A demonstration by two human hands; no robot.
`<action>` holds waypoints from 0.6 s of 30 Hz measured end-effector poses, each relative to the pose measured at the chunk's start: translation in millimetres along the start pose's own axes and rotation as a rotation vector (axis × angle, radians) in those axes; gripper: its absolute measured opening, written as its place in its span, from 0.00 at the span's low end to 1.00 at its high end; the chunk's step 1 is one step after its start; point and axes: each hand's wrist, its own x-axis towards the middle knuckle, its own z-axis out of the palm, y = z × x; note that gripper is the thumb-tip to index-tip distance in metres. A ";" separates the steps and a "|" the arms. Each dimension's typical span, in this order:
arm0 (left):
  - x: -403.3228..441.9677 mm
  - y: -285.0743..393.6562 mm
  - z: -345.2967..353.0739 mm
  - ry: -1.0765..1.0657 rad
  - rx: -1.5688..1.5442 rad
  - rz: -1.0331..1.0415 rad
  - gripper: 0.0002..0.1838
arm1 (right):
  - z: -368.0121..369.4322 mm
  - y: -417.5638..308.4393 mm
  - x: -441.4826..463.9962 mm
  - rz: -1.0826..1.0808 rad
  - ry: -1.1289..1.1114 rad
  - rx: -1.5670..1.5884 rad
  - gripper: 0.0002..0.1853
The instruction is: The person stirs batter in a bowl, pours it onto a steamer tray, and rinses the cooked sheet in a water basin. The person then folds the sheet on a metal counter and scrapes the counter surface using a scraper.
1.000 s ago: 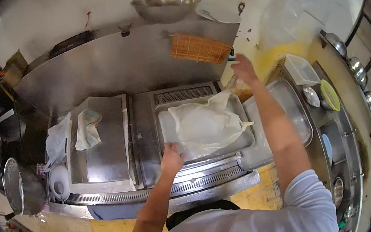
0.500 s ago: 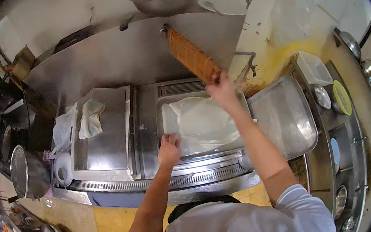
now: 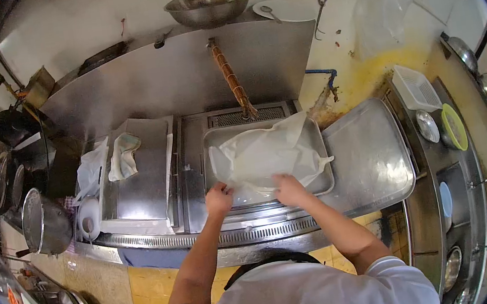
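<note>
A crumpled white sheet, cloth or paper (image 3: pixel 262 153), lies in a shallow metal tray (image 3: pixel 328 185) in front of me. Its far right corner sticks up. My left hand (image 3: pixel 219 199) is at the tray's near left edge, fingers curled around the rim. Over the near edge of the sheet, my right hand (image 3: pixel 291 191) has its fingers curled on the material, the fingertips slightly blurred. Beyond the tray, a brown slatted piece like a bamboo mat (image 3: pixel 229 78) hangs edge-on from the metal back panel, its lower end by the grate.
A second metal tray (image 3: pixel 372 157) tilts at the right. To the left, a folded cloth (image 3: pixel 125 157) lies on a metal cover (image 3: pixel 145 194) near a large pot (image 3: pixel 46 225). A steel bowl (image 3: pixel 209 7) stands on the back ledge. Shelves (image 3: pixel 425 221) line the right side.
My right hand has let go of the slatted brown piece and come back toward me onto the sheet. That piece now hangs more upright. The sheet's far right corner has risen; my left hand stays put.
</note>
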 end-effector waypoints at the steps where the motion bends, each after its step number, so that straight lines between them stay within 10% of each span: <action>1: -4.3 1.6 -2.3 0.038 -0.013 0.041 0.18 | -3.3 1.6 -12.2 0.099 -0.166 -0.040 0.20; 11: -5.6 -7.6 3.8 -0.306 0.164 0.164 0.11 | -34.3 15.4 -30.0 0.317 -0.187 0.104 0.16; 18: -5.5 -8.2 5.2 -0.057 -0.022 0.067 0.15 | -25.3 24.0 -30.2 0.276 -0.213 0.059 0.20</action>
